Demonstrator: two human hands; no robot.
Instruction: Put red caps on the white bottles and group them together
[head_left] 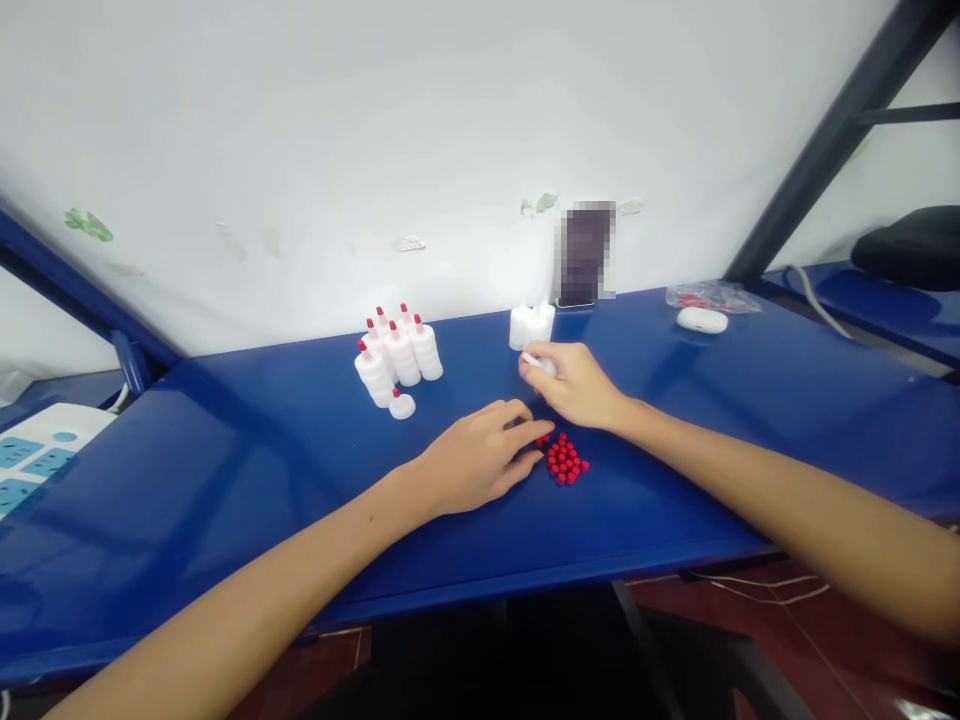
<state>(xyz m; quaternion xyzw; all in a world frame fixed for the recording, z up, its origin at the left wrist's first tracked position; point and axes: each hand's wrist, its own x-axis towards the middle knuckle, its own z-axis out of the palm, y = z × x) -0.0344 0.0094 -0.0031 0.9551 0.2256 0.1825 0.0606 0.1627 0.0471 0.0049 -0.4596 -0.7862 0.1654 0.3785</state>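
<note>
My left hand (487,455) is low over the blue table, fingers apart, with its fingertips at the edge of a pile of small red caps (564,460). Whether a fingertip touches a cap is hard to tell. My right hand (570,380) is closed around a white nozzle piece (541,364) whose tip points left. The fingers hide whether a bottle body is attached to it. Just behind that hand stand white bottles (531,328) with bare white tips. Several white bottles with red tips (397,350) are grouped to the left, and a flat white lid with a red tip (402,405) lies in front of them.
A dark phone-like object (585,252), blurred out, leans on the white wall. Towards the right are a white earbud case (702,320) and a clear plastic bag (714,297) with red bits inside. A power strip (52,445) sits at far left. Dark metal posts frame the blue table (247,470).
</note>
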